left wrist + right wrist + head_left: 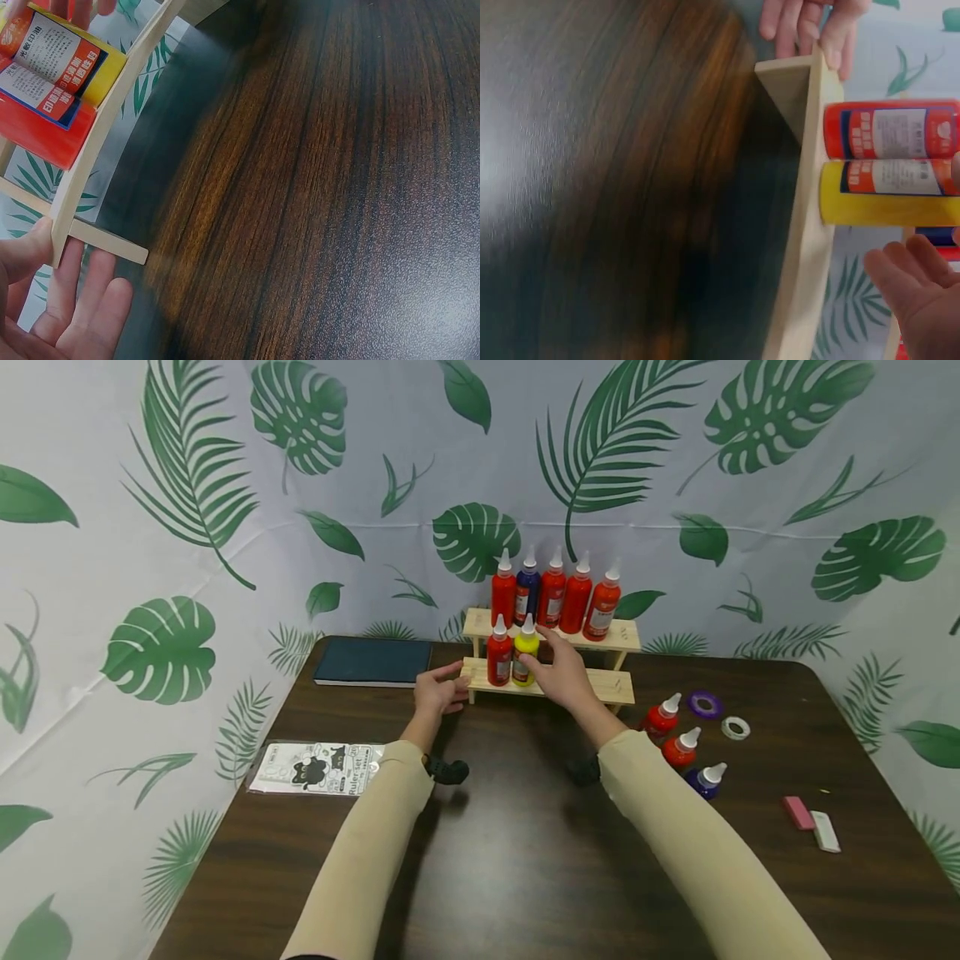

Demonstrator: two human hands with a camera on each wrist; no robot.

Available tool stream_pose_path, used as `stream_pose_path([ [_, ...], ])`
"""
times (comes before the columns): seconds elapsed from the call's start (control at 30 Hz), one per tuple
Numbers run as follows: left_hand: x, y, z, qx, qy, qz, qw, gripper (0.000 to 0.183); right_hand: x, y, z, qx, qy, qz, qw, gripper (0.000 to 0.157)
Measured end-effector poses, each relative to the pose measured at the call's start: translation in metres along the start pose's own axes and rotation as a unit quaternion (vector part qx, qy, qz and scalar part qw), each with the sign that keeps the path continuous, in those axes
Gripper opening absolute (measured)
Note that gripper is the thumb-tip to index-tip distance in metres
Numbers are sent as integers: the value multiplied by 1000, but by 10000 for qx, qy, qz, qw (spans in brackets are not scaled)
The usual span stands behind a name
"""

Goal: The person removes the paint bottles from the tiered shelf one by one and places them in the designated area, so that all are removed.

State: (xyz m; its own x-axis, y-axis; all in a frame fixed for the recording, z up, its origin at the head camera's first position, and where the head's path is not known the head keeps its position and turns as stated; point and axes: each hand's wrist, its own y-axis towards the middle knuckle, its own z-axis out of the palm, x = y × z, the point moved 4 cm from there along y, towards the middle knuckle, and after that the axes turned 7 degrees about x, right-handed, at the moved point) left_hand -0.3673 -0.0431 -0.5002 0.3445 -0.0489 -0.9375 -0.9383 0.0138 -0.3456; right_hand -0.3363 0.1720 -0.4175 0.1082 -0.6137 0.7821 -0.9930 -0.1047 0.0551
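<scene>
At the left end of the lower tier of a small wooden stand point(592, 685), my left hand point(441, 690) grips the board, thumb on top and fingers beneath, as the left wrist view shows. A yellow bottle point(527, 647) with a white nozzle stands upright on that tier, touching or nearly touching a red bottle point(498, 660) on its left. My right hand point(564, 672) holds the yellow bottle near its top, thumb across its front. The other fingers point(889, 266) extend apart from it. Behind, on the upper tier, stand several red bottles point(576, 602) and a blue bottle point(527, 589).
Two red bottles point(662, 718) and a blue bottle point(705, 781) stand right of the stand. Near them lie purple tape point(705, 705), white tape point(736, 728), and pink point(798, 812) and white erasers point(826, 832). A dark notebook point(372, 661) and a ruler set point(315, 768) lie left.
</scene>
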Motion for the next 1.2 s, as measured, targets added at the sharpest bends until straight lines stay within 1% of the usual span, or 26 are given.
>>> stream_pose_path([
  [0.13,0,-1,0,52,-4,-23,10000,38,-2,0,6,-189,50,33,9998,54],
  [0.33,-2,-2,0,7,55,77,10000,37,-5,-15,8,-456,550,-149,9973,48],
  [0.43,-2,-2,1,21,96,135,9999,38,-11,-31,6,-570,824,-192,9948,47],
  [0.53,-1,-2,2,12,101,144,9998,39,-20,-52,1,-696,1054,-148,9919,48],
  [0.67,-1,-2,1,-67,85,117,9999,38,-36,-81,-7,-979,1183,-36,9881,49],
  [0.77,-1,-2,1,-78,72,81,9999,38,-49,-100,-13,-1208,1127,45,9862,49],
  [0.9,-1,-3,1,-78,47,51,9999,36,-64,-117,-19,-1405,1034,222,9844,49],
  [1.07,-1,-2,0,-110,13,-8,9999,35,-76,-130,-23,-1573,765,565,9830,49],
  [1.2,1,-1,1,-119,-34,-93,9999,34,-81,-135,-25,-1681,636,797,9805,49],
])
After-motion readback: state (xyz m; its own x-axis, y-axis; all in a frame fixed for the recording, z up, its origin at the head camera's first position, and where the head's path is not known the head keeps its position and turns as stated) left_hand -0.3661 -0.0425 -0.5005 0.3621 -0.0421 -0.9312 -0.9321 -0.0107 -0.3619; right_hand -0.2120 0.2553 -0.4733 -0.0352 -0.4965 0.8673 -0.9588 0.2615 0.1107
